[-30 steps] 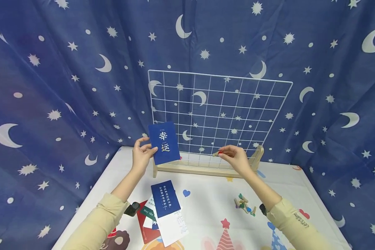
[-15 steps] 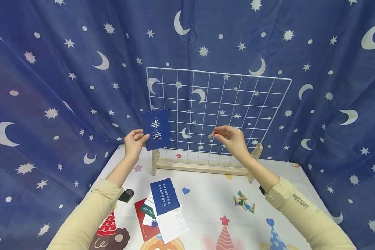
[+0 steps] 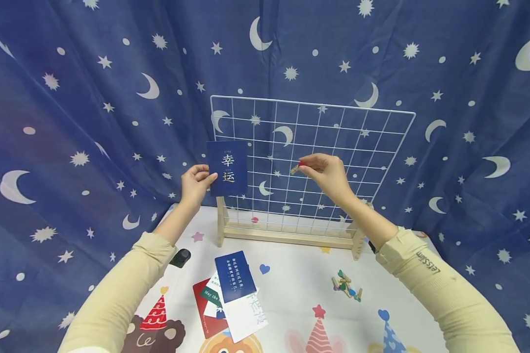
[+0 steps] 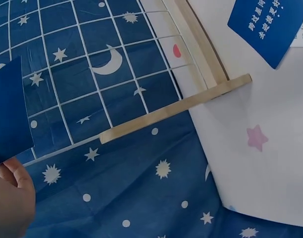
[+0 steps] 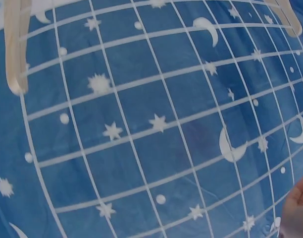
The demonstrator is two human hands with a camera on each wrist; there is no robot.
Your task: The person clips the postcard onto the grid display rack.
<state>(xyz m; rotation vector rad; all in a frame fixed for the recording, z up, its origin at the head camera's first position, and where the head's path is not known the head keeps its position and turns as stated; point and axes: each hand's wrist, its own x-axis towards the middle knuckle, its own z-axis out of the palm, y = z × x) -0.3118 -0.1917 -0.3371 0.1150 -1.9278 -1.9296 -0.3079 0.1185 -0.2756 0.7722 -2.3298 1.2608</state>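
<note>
My left hand (image 3: 193, 185) pinches a dark blue card (image 3: 227, 166) by its left edge, thumb on the front, white and gold Chinese characters facing me. The card overlaps the left side of a white wire grid panel, which stands in a wooden base (image 3: 287, 237). In the left wrist view the left hand (image 4: 12, 198) grips the card (image 4: 10, 116) at a lower edge. My right hand (image 3: 329, 175) pinches a small wooden clothespin (image 3: 295, 169) with a red decoration, in front of the grid's middle. Only part of the right hand (image 5: 296, 208) shows in the right wrist view.
On the white patterned table, overlapping cards lie at front left: a blue one (image 3: 235, 277) on top, a white one (image 3: 244, 319) and a red one (image 3: 208, 321) beneath. Several clothespins (image 3: 346, 288) with coloured decorations are heaped at right. A starry blue curtain (image 3: 115, 186) hangs behind.
Both hands have risen along the grid, the left with the blue card and the right with the clothespin. The card has turned from tilted to nearly upright.
</note>
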